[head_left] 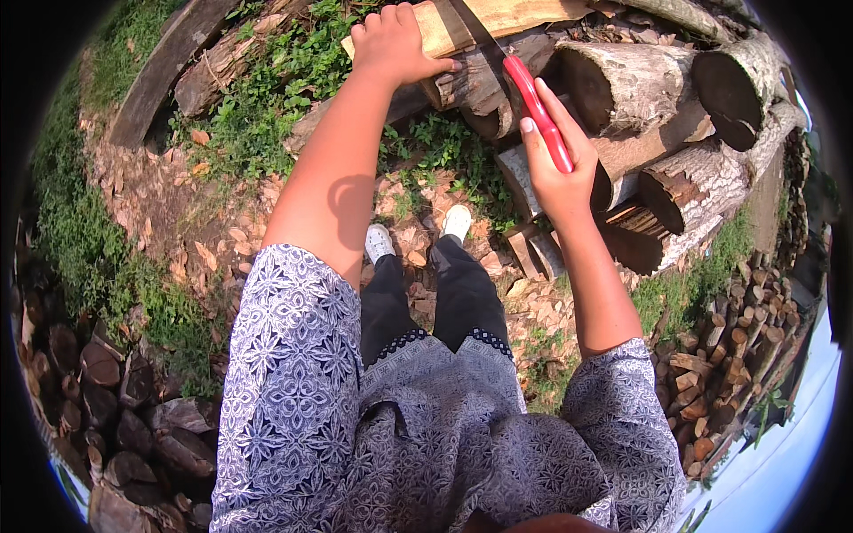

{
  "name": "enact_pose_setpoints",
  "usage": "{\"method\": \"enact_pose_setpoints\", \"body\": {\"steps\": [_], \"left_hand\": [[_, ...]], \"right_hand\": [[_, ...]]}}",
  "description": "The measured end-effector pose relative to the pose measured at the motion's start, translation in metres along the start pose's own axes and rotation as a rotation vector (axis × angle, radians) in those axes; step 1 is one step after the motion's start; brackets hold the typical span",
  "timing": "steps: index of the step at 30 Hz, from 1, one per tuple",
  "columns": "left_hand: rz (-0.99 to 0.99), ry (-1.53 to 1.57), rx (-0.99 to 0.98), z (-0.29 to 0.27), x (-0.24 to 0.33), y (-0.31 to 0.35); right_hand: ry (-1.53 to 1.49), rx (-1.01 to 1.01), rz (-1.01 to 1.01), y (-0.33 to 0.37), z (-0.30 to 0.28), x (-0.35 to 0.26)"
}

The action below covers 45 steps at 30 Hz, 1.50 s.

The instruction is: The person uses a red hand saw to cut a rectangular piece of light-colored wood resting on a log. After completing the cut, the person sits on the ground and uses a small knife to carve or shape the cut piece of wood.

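Dry brown leaves and low green weeds [258,120] cover the ground in the head view, with thick, bark-covered cut logs [644,84] lying to my right. Farther out on that side is a heap of small split firewood [733,342], and stacked dark logs [133,426] stand at the lower left.

At the top, a pale yellow, flat wooden plank [533,15] lies above some rough wood. My left hand [391,46] is clasped over it, fingers bent across its face and thumb stretched out toward the right by the near edge. My right hand [562,169] is closed around the curved, glossy red handle of a saw [538,114], with the index finger laid along its side. The narrow dark metal blade [478,27] runs up and left across the plank, to the right of my left hand; I cannot tell how deep it sits. Below, my white shoes [457,222] stand among the leaves.
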<state>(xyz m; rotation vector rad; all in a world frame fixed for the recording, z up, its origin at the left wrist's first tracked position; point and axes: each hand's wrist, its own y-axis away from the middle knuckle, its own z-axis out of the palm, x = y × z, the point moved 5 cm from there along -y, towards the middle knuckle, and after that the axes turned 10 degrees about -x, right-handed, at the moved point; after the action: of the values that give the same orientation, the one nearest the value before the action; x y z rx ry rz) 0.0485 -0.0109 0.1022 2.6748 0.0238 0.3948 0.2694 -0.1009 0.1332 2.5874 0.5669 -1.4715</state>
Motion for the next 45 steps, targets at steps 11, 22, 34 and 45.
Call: {"method": "enact_pose_setpoints", "body": {"steps": [11, 22, 34, 45], "left_hand": [[-0.076, 0.028, 0.286, 0.063, -0.046, -0.035], [-0.044, 0.002, 0.273, 0.069, -0.037, -0.039], [-0.055, -0.013, 0.071, 0.024, -0.013, -0.015], [-0.037, -0.051, 0.05, 0.01, -0.004, 0.001]], "right_hand": [[0.044, -0.034, 0.178, 0.089, -0.047, -0.021], [-0.07, -0.028, 0.023, -0.042, 0.002, -0.02], [-0.19, -0.05, -0.044, 0.002, 0.016, 0.013], [-0.076, -0.08, 0.109, 0.083, -0.047, -0.031]]}}
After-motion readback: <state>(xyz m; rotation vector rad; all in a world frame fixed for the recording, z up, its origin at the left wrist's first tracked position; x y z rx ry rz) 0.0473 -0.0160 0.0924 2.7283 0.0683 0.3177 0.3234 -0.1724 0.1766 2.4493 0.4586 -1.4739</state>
